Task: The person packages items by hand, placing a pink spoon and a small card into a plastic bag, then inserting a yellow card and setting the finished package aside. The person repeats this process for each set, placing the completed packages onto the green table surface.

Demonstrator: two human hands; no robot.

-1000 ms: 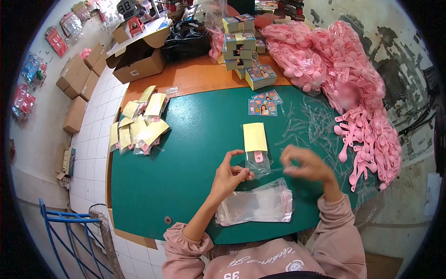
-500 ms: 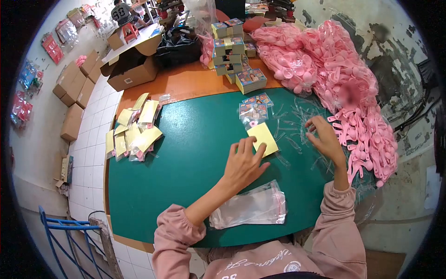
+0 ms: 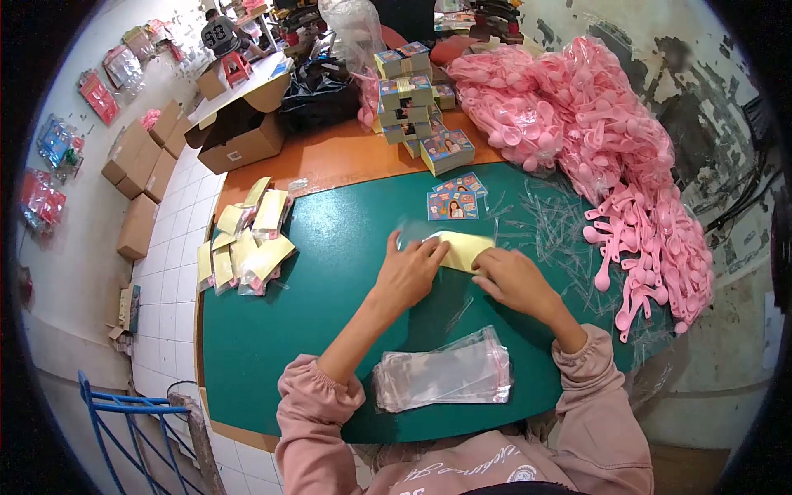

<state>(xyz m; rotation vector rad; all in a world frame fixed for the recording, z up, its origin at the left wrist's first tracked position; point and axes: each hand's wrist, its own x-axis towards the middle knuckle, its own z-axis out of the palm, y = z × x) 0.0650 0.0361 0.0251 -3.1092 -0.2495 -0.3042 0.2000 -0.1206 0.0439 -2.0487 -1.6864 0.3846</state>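
Between my two hands a yellow card (image 3: pixel 464 250) lies over the green tabletop (image 3: pixel 330 247), with a blurred clear bag at its left end. My left hand (image 3: pixel 410 268) has its fingers on the left side of the card and bag. At the card's right end my right hand (image 3: pixel 513 279) pinches the edge. Just beyond are blue printed cards (image 3: pixel 452 205). Nearer my body lies a stack of clear plastic bags (image 3: pixel 444 377). Pink spoons (image 3: pixel 639 256) are heaped at the right.
Packed bags with yellow cards (image 3: pixel 247 239) lie at the left. Stacked card bundles (image 3: pixel 406 99) and large bags of spoons (image 3: pixel 569 107) stand at the back. Thin clear strips (image 3: pixel 553 231) are scattered at centre right. A person (image 3: pixel 221 35) sits far off.
My right hand has moved left from near the spoons to the yellow card. The card has turned more level, and the clear bag has moved left off the blue cards.
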